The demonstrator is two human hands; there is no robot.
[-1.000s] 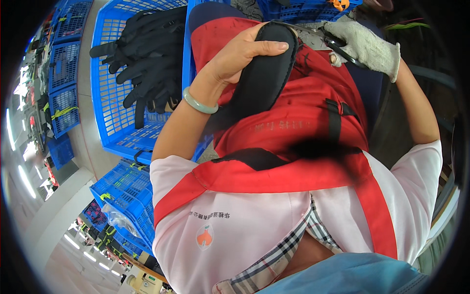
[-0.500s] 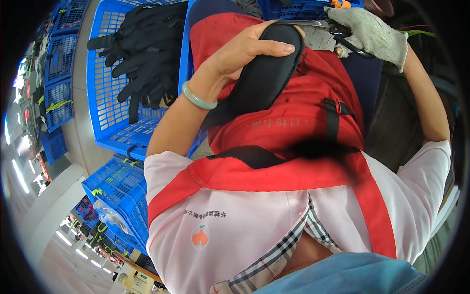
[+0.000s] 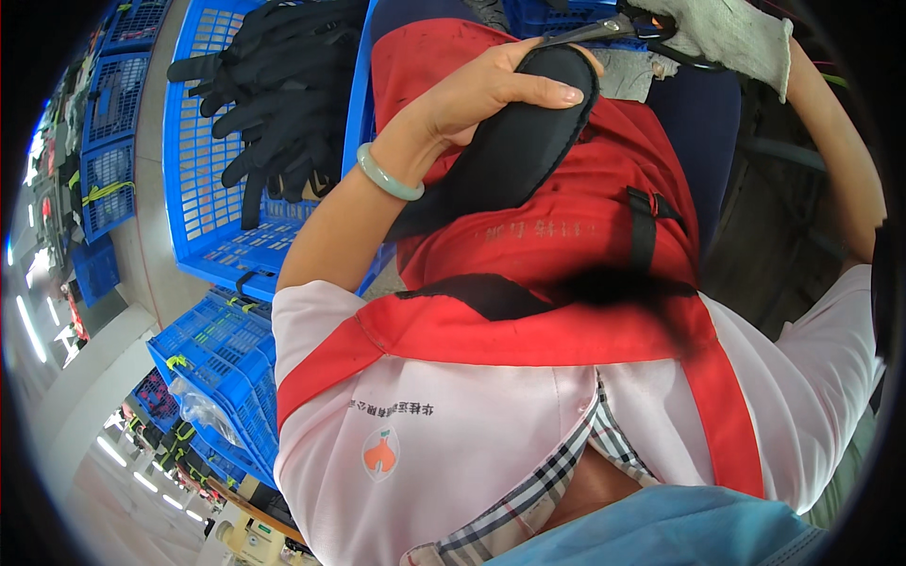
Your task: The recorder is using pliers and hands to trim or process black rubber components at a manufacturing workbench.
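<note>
A black padded strap (image 3: 533, 141) with a wide, rounded end and stitched edge hangs over my lap. My left hand (image 3: 477, 90) is closed on that end, its thumb flat on the face and the other fingers behind. In my right hand (image 3: 731, 40), which wears a pale knit glove, is a pair of scissors (image 3: 596, 31) with dark handles. The blades point left, their tips by the top edge of the strap near my left fingers. Whether the tips touch the strap I cannot tell. The strap's lower end runs out of sight behind my left forearm.
To the left a blue plastic crate (image 3: 176, 189) holds a heap of black straps (image 3: 283, 94). Stacked blue crates (image 3: 222, 358) stand lower left, with more along the far left. A red apron (image 3: 557, 241) covers my lap. Another blue crate is partly visible at the top.
My right hand and the scissors have moved up slightly, and the blades now slant more toward the strap's top edge. My left hand keeps its hold, shifted a little to the right.
</note>
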